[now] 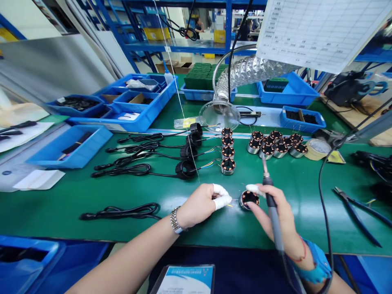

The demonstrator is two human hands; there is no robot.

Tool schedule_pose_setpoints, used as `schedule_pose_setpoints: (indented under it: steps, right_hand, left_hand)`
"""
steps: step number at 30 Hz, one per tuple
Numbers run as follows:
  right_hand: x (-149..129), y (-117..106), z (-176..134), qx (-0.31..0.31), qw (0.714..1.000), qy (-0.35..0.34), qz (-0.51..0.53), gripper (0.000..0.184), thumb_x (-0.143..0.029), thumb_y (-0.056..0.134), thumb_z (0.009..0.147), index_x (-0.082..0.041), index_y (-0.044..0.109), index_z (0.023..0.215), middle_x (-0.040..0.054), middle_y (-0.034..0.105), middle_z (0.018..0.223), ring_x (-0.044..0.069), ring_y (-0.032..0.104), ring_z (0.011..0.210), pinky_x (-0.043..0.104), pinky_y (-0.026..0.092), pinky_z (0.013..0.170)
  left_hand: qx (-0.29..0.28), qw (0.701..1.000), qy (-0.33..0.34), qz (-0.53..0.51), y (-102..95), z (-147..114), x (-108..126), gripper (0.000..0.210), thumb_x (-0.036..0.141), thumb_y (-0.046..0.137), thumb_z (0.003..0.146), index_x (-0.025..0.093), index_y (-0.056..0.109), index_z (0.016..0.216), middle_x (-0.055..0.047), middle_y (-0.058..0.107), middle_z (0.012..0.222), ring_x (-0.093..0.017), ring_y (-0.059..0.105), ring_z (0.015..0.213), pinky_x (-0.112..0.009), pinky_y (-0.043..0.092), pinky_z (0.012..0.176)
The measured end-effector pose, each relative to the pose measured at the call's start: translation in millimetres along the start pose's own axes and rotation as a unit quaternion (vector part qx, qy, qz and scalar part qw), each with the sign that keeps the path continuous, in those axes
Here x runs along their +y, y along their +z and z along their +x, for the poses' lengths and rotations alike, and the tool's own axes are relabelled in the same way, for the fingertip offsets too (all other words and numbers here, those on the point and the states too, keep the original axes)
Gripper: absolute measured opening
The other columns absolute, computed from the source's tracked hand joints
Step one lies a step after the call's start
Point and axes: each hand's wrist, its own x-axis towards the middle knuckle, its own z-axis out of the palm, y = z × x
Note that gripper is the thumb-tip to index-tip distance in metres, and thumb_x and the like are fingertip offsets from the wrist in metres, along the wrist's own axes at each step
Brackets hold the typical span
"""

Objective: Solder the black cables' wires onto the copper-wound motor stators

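My left hand [200, 204] is closed in a pinch, its thumb and forefinger in white finger cots. It grips thin wires [235, 199] just left of a motor stator [245, 205]; a bit of yellow shows below the fingertips. My right hand [283, 210] holds that stator between thumb and a white-capped finger, low over the green bench. The same hand also keeps a soldering iron [271, 200], its tip pointing up and away. Left of my left wrist, a coiled black cable [131, 211] lies on the bench and passes behind the wrist.
Beyond my hands stand a column of stators [228, 166] wired to black cables [134, 168] and a cluster of loose stators [268, 151]. Pliers [352, 208] lie at right. A fume duct [245, 77], solder strand [176, 81], hanging sheet [318, 32] and blue bins [73, 159] surround the bench.
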Motion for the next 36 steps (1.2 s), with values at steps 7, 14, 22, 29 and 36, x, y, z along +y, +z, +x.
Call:
schedule_pose_setpoints:
  steps: [7, 14, 22, 29, 36]
  right_hand:
    - [28.1, -8.1, -9.2, -0.138, 0.989, 0.029, -0.046, 0.041, -0.024, 0.058, 0.074, -0.018, 0.041, 0.110, 0.0111, 0.057, 0.108, 0.020, 0.060, 0.090, 0.035, 0.050, 0.078]
    - [25.4, -20.1, -4.5, -0.147, 0.989, -0.029, 0.004, 0.031, -0.020, 0.057, 0.075, -0.021, 0.048, 0.105, 0.0060, 0.062, 0.098, 0.016, 0.061, 0.085, 0.028, 0.050, 0.074]
    - [6.1, -41.3, 7.1, -0.052, 0.996, -0.067, 0.008, 0.027, -0.017, 0.054, 0.077, -0.021, 0.056, 0.104, 0.0046, 0.062, 0.082, 0.017, 0.058, 0.070, 0.030, 0.047, 0.061]
    - [10.4, -42.2, 11.4, -0.033, 0.997, 0.022, 0.073, 0.014, -0.019, 0.054, 0.078, -0.024, 0.064, 0.087, 0.0019, 0.066, 0.078, 0.017, 0.059, 0.072, 0.031, 0.047, 0.065]
    - [11.7, -41.2, 13.4, -0.040, 0.995, 0.038, 0.085, 0.012, -0.021, 0.055, 0.079, -0.024, 0.065, 0.085, 0.0019, 0.067, 0.081, 0.018, 0.061, 0.075, 0.032, 0.048, 0.068]
  left_hand:
    - [0.011, 0.999, -0.005, -0.042, -9.6, 18.1, -7.0, 0.020, 0.032, 0.059, 0.068, 0.012, 0.060, 0.067, -0.002, 0.059, 0.064, -0.012, 0.050, 0.059, -0.024, 0.038, 0.059]
    - [-0.006, 1.000, -0.024, -0.009, -3.9, 27.2, -1.0, 0.016, 0.027, 0.057, 0.067, 0.012, 0.061, 0.064, 0.000, 0.056, 0.061, -0.010, 0.046, 0.057, -0.022, 0.035, 0.057]
    - [0.009, 0.999, -0.022, 0.039, -2.0, 31.9, 6.3, 0.016, 0.027, 0.055, 0.066, 0.012, 0.060, 0.063, 0.001, 0.054, 0.060, -0.010, 0.045, 0.056, -0.022, 0.034, 0.055]
    - [0.012, 0.998, -0.032, 0.058, 0.8, 30.3, 5.7, 0.017, 0.028, 0.054, 0.067, 0.013, 0.061, 0.065, 0.001, 0.052, 0.059, -0.010, 0.042, 0.054, -0.021, 0.032, 0.052]
    - [0.019, 0.997, -0.032, 0.066, 0.2, 30.5, 4.9, 0.017, 0.028, 0.055, 0.067, 0.012, 0.062, 0.065, 0.001, 0.052, 0.057, -0.010, 0.042, 0.052, -0.021, 0.032, 0.049]
